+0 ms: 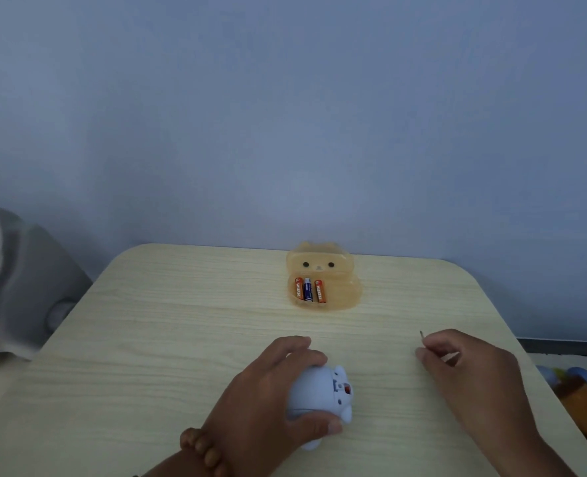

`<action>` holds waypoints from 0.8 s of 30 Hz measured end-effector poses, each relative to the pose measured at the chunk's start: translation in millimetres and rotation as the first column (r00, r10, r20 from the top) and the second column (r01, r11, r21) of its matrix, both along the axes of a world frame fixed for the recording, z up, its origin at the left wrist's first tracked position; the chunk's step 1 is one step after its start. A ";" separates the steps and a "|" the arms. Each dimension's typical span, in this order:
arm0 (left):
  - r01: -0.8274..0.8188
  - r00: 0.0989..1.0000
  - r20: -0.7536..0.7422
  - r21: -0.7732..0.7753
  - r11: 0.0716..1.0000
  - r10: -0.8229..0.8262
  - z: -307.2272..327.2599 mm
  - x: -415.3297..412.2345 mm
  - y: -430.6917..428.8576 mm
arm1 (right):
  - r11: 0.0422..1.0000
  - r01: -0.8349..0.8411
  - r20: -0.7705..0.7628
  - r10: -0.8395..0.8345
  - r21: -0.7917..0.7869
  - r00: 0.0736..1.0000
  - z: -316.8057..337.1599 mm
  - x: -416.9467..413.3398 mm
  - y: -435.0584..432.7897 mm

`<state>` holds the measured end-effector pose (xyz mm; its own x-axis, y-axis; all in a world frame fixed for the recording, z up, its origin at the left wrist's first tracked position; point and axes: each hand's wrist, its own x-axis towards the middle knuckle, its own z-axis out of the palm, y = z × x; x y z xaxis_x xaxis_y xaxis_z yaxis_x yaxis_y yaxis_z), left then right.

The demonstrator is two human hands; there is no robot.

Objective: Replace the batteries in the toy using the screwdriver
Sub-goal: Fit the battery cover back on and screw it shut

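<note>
Left hand (268, 390) clasps the blue toy (323, 395) on the table (168, 325). Right hand (464, 366) pinches the thin screwdriver (421, 334). 3 batteries (308, 289) lie in the amber tray (343, 297).

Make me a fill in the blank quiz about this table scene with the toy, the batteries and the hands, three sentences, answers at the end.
1. The left hand holds the light ____ toy down on the table.
2. The bear-shaped tray at the far edge holds ____ batteries.
3. The slim screwdriver is pinched in the ____ hand.

Missing words: blue; three; right
</note>
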<state>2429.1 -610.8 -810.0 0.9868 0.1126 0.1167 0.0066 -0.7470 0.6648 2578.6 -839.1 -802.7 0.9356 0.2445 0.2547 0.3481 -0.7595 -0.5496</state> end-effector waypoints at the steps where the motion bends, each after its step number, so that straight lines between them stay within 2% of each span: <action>1: 0.002 1.000 -0.001 0.001 1.000 -0.002 0.0 0.3 0.6 | 0.999 -0.014 0.032 0.015 -0.039 0.999 -4.1 0.5 0.6; 6: 0.029 1.000 0.008 0.028 0.999 -0.029 -0.4 1.8 5.4 | 0.986 -0.036 0.098 0.052 -0.163 0.994 -20.0 -0.3 -0.8; 19: 0.048 0.998 -0.047 -0.024 0.999 -0.049 0.4 4.7 11.4 | 0.982 0.012 0.058 -0.001 -0.190 0.998 -23.3 3.1 3.0; 24: 0.072 0.997 -0.008 -0.006 0.997 -0.072 0.9 4.3 13.2 | 0.982 0.008 0.075 0.006 -0.191 0.997 -27.9 6.3 2.7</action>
